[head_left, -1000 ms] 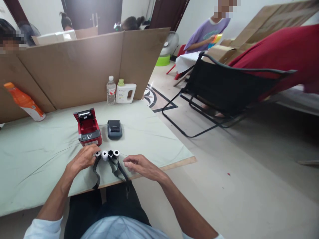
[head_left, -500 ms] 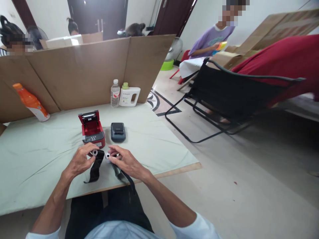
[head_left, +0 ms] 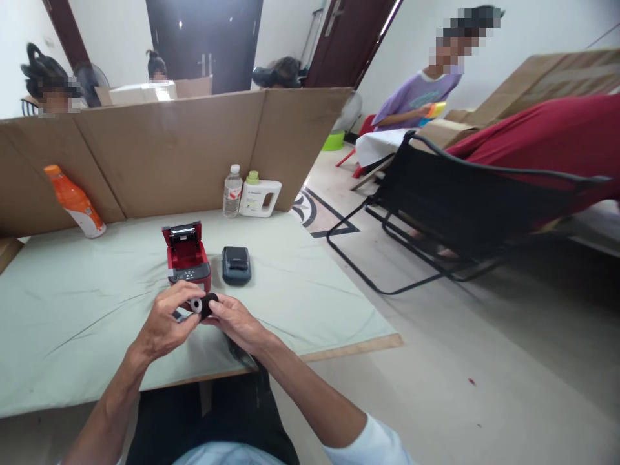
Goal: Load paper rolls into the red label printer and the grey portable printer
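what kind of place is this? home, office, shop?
Probably a room in a home used as a makeshift work area: a cloth-covered table screened by a cardboard partition, a folding chair on tiled floor, and other people seated at similar setups behind.

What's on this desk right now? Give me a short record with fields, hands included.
Left hand: left hand grips a small paper roll with a black wrap
Right hand: right hand pinches the same roll from the other side
Just behind the hands: red printer, lid open and upright
Beside it: dark grey printer, lid closed
Back of the table: orange bottle leaning on the cardboard screen, clear water bottle, white jug
Surface: pale green cloth
To the right: black folding chair
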The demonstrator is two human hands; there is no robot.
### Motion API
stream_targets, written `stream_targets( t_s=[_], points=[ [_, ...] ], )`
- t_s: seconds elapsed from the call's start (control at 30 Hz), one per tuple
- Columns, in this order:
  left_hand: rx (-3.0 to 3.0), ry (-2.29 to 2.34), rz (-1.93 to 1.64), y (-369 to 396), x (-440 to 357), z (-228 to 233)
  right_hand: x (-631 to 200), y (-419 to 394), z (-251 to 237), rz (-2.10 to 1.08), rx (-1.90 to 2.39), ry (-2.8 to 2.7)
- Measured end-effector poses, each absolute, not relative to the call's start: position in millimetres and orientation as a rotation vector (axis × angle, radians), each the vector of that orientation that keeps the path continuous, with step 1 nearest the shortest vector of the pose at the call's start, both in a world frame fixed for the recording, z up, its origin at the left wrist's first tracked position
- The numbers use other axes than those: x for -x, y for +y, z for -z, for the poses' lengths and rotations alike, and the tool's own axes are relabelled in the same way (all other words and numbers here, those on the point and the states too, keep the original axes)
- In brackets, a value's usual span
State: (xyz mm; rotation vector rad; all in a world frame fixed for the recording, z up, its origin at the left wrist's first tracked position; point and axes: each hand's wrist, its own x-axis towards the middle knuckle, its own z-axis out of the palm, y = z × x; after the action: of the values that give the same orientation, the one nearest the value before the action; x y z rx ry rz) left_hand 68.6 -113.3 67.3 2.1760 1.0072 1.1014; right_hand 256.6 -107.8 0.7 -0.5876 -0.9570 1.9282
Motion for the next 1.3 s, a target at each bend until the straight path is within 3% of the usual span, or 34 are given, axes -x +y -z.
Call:
stream_targets(
  t_s=[0.2,0.43,0.97,1.3],
  points=[
    [-1.993,0.788,-0.684,-101.5,-53.5,-97.5,-264.4,-105.5,-10.2,-1.945,0.504,-1.080],
    [-2.285,0.800,-0.317,-98.6,-63.4,-133.6,-268.7,-101.7,-29.2,-2.001,0.483,-1.245],
    [-2.187,0.728,-0.673,-113.9,-66.3,-119.6,-261.4,-116.8,-31.1,-2.023,0.355,-1.079],
    [-2.101,0.741,-0.680,-114.6,-63.0,-121.3,-261.7,-117.5,-34.9,-2.005,0.331,-1.122]
  ],
)
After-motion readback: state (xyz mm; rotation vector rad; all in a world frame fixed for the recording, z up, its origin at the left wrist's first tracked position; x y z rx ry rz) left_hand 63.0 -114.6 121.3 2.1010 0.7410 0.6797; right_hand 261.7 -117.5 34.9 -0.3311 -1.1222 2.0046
